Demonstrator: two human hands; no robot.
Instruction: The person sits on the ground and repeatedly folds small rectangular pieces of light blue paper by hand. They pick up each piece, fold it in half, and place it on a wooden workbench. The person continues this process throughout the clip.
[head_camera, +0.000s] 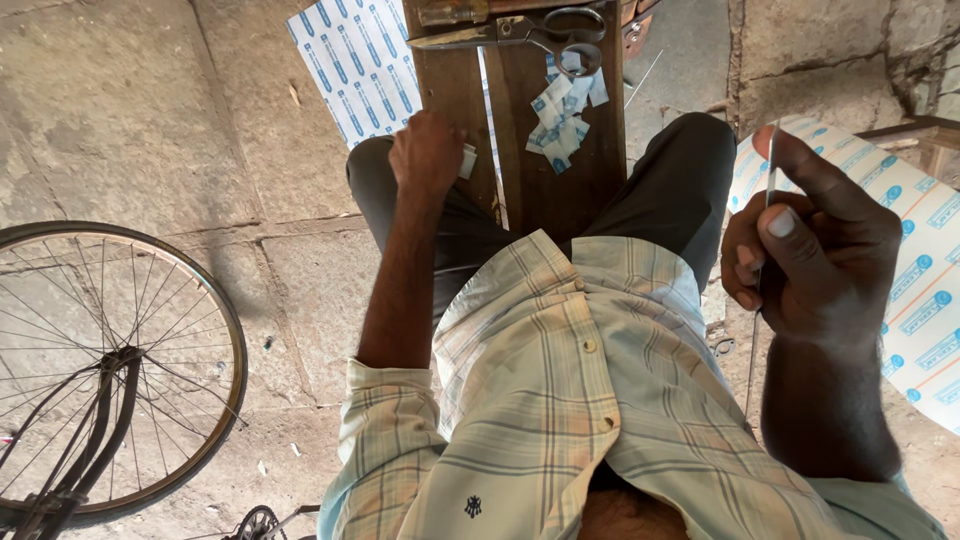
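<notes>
My left hand (428, 150) rests fisted on a dark wooden plank (580, 170) that lies between my knees, and it pinches a small white piece (467, 160). My right hand (810, 245) is raised at the right, fingers closed around a thin metal rod (771, 160) that runs up past my thumb and down below my wrist. A pile of small white-and-blue cut pieces (560, 120) lies on the plank, just right of my left hand. Large metal scissors (520, 30) lie across the plank's far end.
A white sheet with blue printed marks (355, 60) lies on the stone floor beyond my left knee; another (925, 270) is behind my right hand. A bicycle wheel (120, 370) with spokes stands at the left. A small metal ring (725, 347) lies on the floor.
</notes>
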